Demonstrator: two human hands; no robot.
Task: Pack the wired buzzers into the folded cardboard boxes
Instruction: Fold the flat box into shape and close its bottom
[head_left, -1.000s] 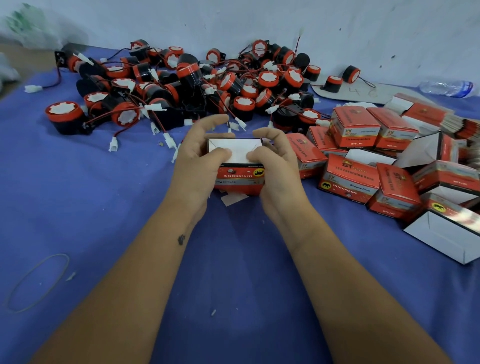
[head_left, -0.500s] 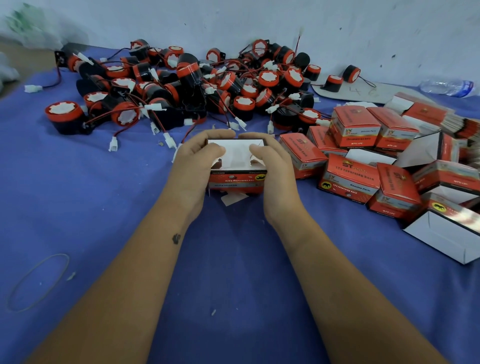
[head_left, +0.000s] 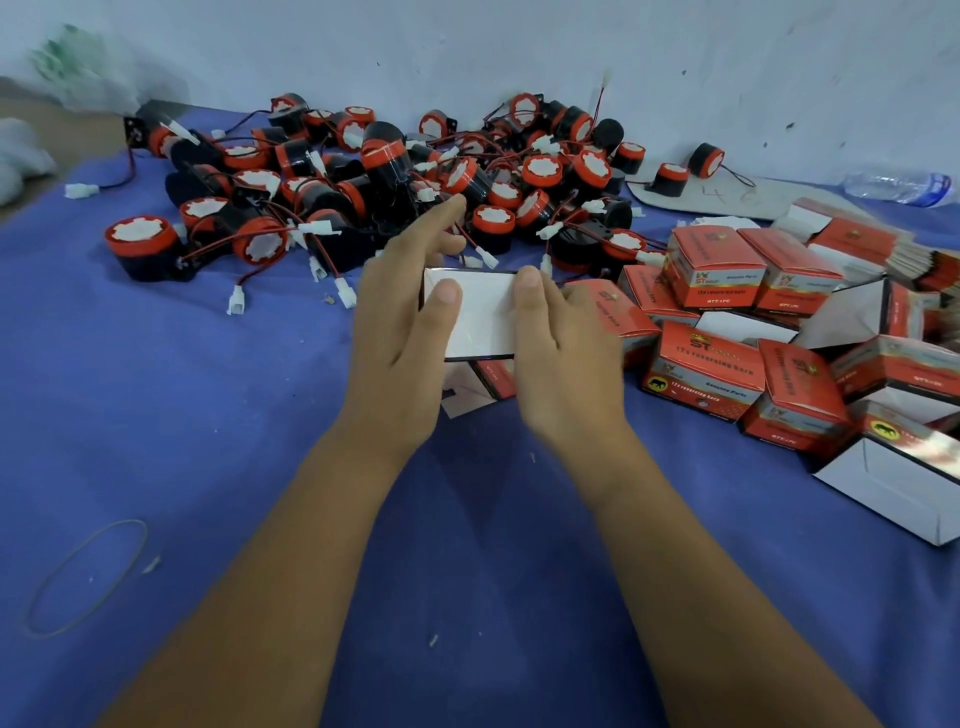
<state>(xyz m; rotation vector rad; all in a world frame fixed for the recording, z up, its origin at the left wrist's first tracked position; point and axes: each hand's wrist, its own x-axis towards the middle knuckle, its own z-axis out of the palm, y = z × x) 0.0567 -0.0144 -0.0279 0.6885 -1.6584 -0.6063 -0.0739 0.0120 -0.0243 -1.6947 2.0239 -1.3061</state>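
A blue cloth (head_left: 208, 415) carries heaped buzzers (head_left: 395, 176), red boxes (head_left: 727, 322), a rubber band (head_left: 85, 577).

2 hands (head_left: 400, 332), 1 held box (head_left: 478, 317), 1 water bottle (head_left: 898, 186), 1 rubber band (head_left: 85, 577); buzzer pile (head_left: 395, 176) too tangled to count.
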